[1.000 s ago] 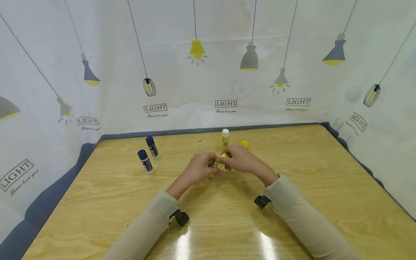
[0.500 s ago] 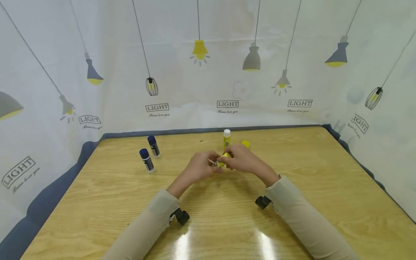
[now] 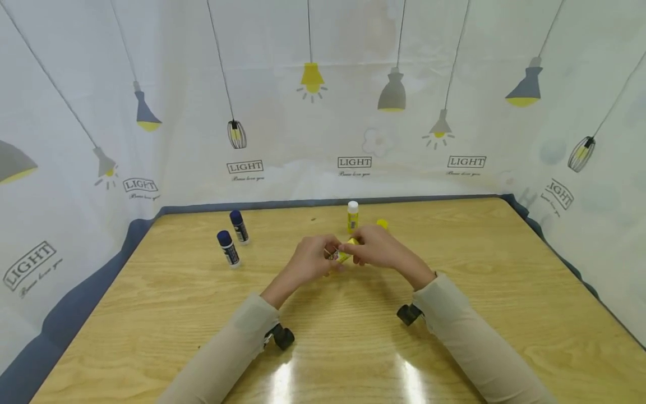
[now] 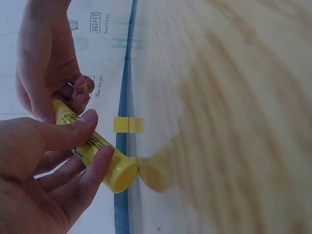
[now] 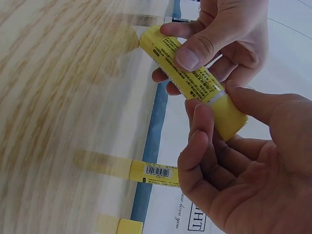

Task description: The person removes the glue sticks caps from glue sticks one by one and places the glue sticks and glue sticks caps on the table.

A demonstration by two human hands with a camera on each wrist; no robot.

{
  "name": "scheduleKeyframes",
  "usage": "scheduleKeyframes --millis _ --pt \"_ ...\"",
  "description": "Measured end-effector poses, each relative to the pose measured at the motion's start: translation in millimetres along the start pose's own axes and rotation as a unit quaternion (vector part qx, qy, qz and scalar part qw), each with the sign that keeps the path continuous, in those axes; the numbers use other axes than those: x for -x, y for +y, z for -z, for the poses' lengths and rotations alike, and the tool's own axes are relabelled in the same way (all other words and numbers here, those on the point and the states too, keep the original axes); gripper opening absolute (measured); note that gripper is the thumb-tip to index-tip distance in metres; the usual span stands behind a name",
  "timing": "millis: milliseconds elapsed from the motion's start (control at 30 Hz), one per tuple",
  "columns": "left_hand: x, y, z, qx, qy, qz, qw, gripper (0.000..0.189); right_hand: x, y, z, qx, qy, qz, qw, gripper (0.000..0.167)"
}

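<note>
Both hands meet over the middle of the table on one yellow glue stick (image 5: 197, 85), which is tilted. My left hand (image 3: 309, 259) grips its printed body between thumb and fingers. In the right wrist view, the thumb and fingers of my right hand (image 5: 253, 165) pinch the plain yellow end (image 5: 228, 117), with a pale ring between that end and the body. The other end of the glue stick (image 4: 119, 173) is close over the tabletop in the left wrist view. In the head view, my right hand (image 3: 378, 247) and the left fingers hide much of the stick.
A second yellow glue stick (image 3: 353, 219) with a white top stands upright behind the hands. To its right sits a loose yellow cap (image 3: 382, 224). Two dark blue-and-white glue sticks, one nearer (image 3: 229, 249) and one farther (image 3: 239, 227), stand at the left. A printed curtain (image 3: 303, 134) surrounds the wooden table (image 3: 343, 348).
Both hands keep hold of the glue stick, with small finger shifts and a slight turn of the stick. The head view has shifted a little; the standing glue sticks and cap stay put.
</note>
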State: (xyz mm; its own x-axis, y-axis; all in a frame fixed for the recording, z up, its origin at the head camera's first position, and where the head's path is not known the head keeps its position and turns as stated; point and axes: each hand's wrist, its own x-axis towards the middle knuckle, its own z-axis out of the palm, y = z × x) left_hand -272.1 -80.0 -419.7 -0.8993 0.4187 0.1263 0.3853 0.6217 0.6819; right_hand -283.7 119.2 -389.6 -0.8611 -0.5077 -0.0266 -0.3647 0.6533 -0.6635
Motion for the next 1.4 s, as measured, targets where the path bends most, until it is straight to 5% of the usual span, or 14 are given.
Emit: scheduleKeyframes --millis 333,667,1200,1400 --pt "-1.1 -1.5 3.9 0.047 -0.067 -0.007 0.9966 0.03 0.6 -0.9 1.6 0.011 0.007 0.036 0.9993 0.025" --pt "-0.6 0.4 4.5 0.018 -0.035 0.038 0.9985 0.036 1.1 -0.3 -2.4 -0.006 0.026 0.022 0.9994 0.029" --pt "0.3 0.3 6.6 -0.021 -0.063 -0.008 0.9978 0.027 1.1 -2.8 0.7 0.027 0.027 0.056 0.9977 0.025" --pt "0.5 -0.2 7.1 -0.001 -0.081 0.003 0.9967 0.03 2.4 -3.9 0.8 0.015 0.023 0.056 0.9981 0.024"
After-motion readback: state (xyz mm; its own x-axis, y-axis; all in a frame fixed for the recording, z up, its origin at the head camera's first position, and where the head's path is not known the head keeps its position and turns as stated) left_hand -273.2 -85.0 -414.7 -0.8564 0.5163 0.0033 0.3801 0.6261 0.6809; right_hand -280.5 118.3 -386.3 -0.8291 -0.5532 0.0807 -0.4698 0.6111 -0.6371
